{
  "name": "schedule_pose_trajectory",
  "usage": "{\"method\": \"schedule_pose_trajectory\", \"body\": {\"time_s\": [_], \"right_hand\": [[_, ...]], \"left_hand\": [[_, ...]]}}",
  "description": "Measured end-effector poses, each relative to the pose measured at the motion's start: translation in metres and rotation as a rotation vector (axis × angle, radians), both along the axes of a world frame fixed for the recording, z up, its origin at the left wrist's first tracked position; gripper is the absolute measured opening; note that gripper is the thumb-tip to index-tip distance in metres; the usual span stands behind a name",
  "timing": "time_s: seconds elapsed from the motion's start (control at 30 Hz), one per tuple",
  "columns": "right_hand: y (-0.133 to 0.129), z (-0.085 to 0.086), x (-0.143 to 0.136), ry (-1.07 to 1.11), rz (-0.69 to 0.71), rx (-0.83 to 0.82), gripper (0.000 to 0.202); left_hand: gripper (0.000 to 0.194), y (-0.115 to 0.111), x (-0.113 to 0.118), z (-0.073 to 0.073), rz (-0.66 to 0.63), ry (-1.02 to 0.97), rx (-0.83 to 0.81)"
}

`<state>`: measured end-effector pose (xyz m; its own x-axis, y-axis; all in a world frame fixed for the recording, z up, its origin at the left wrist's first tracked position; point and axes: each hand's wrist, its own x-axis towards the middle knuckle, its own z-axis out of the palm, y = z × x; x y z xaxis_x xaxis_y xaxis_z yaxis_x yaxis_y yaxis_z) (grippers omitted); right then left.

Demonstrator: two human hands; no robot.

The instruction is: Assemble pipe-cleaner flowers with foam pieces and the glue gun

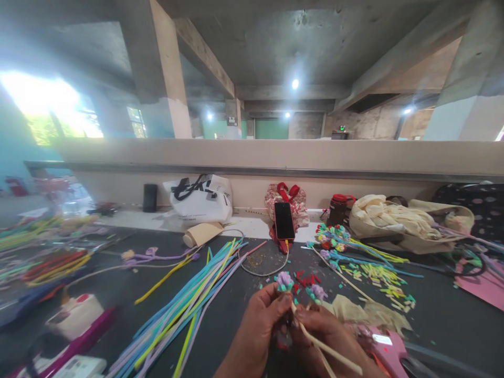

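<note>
Low in the head view, my left hand (252, 323) is closed, its thumb and finger pinching a small purple and teal pipe-cleaner flower (284, 280). Close beside it, my right hand (334, 333) is closed around a pale thin stick (328, 347), whose tip reaches the underside of the flower. A second pale length runs below that stick, and I cannot tell whether the two are joined. Another purple and teal flower (317, 292) shows just beyond my right fingers. Small red cut pieces (306, 278) lie past my fingertips.
Long pipe cleaners (189, 304) spread left of my hands. A pink glue gun (384, 349) lies at my right forearm. Yellow-green pieces (378, 278) and finished flowers (333, 236) sit beyond. A cabled phone (284, 220) leans at the back, near a white bag (205, 202).
</note>
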<state>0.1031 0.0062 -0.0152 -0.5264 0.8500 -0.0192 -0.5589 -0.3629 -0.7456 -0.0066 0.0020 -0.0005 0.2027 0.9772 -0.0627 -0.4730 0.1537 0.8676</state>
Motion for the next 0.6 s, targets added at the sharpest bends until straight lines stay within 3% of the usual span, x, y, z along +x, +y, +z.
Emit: {"method": "schedule_pose_trajectory", "body": {"time_s": [0.17,0.33,0.6], "right_hand": [[-0.01,0.012,0.003,-0.022,-0.048,-0.011,0.01],[-0.021,0.014,0.011,-0.204,-0.246,0.161,0.009],[-0.024,0.021,0.015,-0.278,-0.12,0.219,0.011]], "left_hand": [[0.03,-0.006,-0.001,0.009,-0.004,0.007,-0.005],[0.027,-0.004,-0.004,0.007,0.022,-0.016,-0.023],[0.022,0.001,-0.005,-0.003,-0.002,-0.044,-0.015]]}}
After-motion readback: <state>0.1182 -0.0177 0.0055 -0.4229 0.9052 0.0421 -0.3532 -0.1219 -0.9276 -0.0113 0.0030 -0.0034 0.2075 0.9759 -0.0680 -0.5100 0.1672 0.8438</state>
